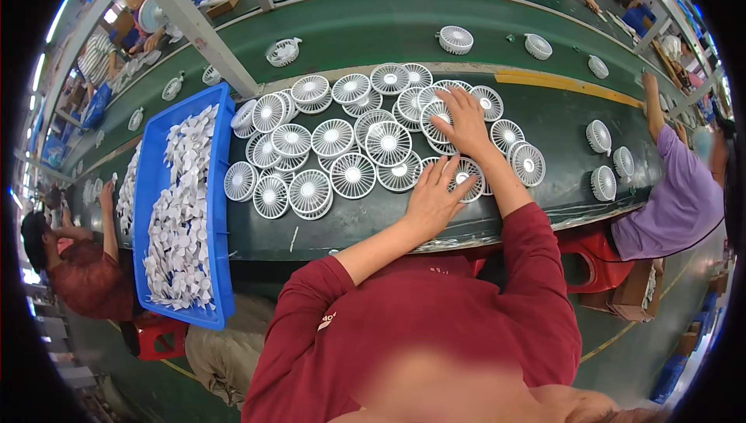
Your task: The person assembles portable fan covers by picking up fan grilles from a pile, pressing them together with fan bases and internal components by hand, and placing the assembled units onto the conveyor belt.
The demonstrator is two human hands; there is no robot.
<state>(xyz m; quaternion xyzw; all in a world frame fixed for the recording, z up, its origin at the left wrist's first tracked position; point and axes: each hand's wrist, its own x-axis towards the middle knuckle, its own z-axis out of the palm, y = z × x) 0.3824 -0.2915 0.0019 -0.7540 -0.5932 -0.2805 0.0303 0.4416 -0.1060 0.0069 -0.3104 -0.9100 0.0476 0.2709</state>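
Note:
Many round white fan grilles [352, 176] with spoked faces lie overlapped and partly stacked on the dark green worktop [256, 240] before me. My left hand [434, 204] rests with spread fingers over a grille [468, 178] at the near right of the pile. Farther off, my right hand [468, 124] lies with its fingers apart on stacked grilles [437, 116] at the pile's right side. Both palms face down, and what lies beneath them is hidden. More grilles [528, 164] sit just right of my right forearm.
At left stands a blue bin [224, 260] full of small white plastic pieces [183, 213]. Beyond the worktop runs a green conveyor belt [373, 34] carrying spaced fan parts [455, 40]. A grey post [194, 30] rises behind the bin. People sit on both sides, one in a purple top [672, 197].

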